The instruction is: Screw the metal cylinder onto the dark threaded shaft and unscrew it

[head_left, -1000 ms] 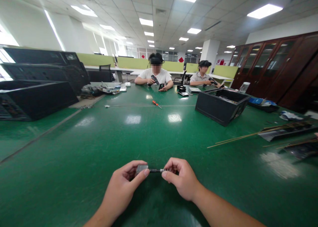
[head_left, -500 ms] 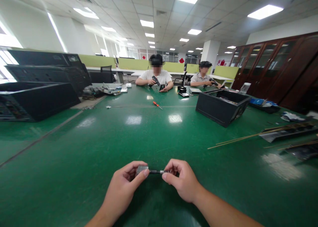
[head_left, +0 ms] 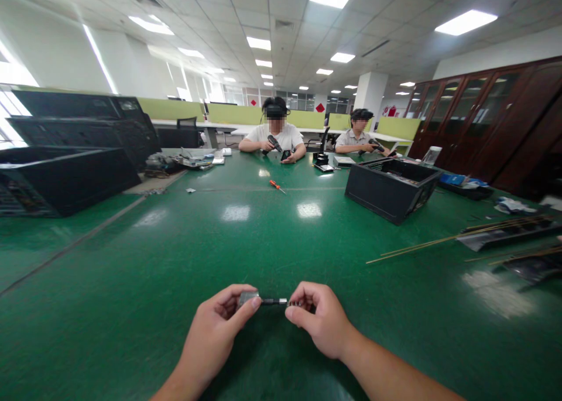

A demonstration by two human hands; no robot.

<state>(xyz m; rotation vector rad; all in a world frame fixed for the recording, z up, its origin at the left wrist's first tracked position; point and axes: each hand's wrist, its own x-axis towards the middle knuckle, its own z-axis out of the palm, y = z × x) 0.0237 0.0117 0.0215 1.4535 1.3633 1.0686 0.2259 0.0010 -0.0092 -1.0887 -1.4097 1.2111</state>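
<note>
My left hand [head_left: 215, 328] pinches a small grey metal block [head_left: 248, 297] between thumb and fingers, just above the green table [head_left: 132, 284]. A short dark rod [head_left: 274, 301] sticks out of the block to the right. My right hand [head_left: 318, 319] is closed on the rod's other end, where a bit of metal shows between the fingertips. Both hands sit close together near the table's front edge.
Stacked black computer cases [head_left: 65, 149] stand at the left. An open black case [head_left: 390, 187] lies at the right, with thin rods [head_left: 439, 240] and dark panels beyond. An orange screwdriver [head_left: 276, 185] lies mid-table. Two people sit at the far side holding tools.
My hands have barely shifted; they stay clasped on the same small part. The view has wobbled slightly.
</note>
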